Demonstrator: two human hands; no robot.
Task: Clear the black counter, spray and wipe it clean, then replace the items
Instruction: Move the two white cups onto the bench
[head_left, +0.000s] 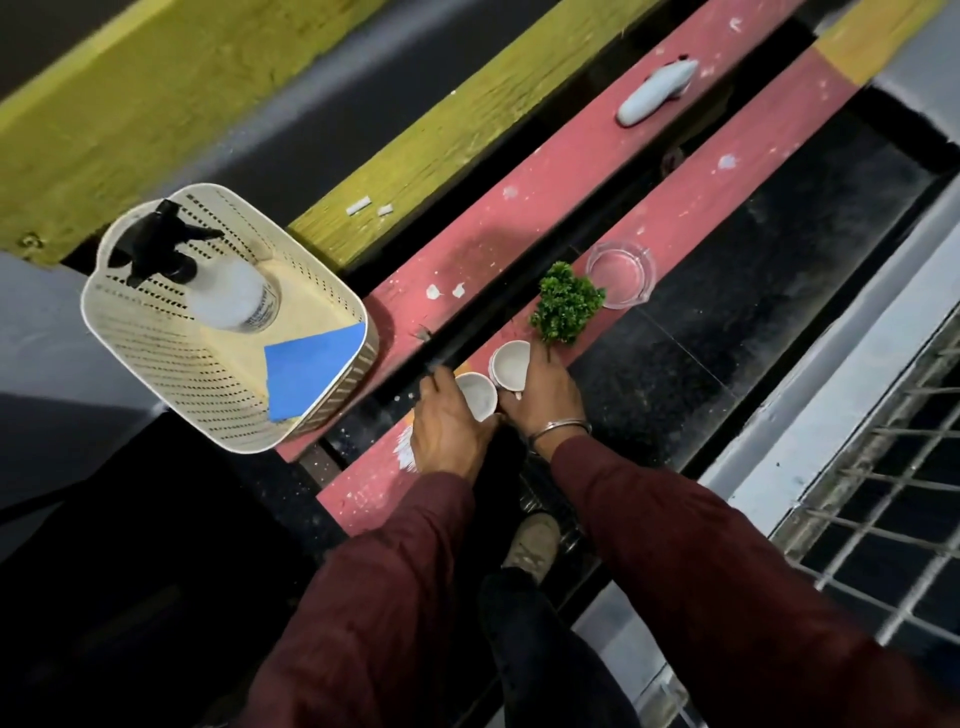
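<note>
Two white cups stand side by side on the red ledge beside the black counter (737, 291). My left hand (447, 431) grips the nearer cup (477, 396). My right hand (545, 400), with a metal bangle on the wrist, grips the farther cup (510, 364). Just beyond them sit a small green plant (566, 302) and a clear glass dish (621, 273). A cream perforated basket (156, 364) to the left holds a spray bottle (208, 280) with a black trigger and a blue cloth (306, 374).
A pale blue-white object (657, 93) lies far along the red plank (519, 208). Yellow-green beams (415, 156) run beyond it. A window grille (883, 519) is at the right. My shoe (535, 540) shows below, between my sleeves.
</note>
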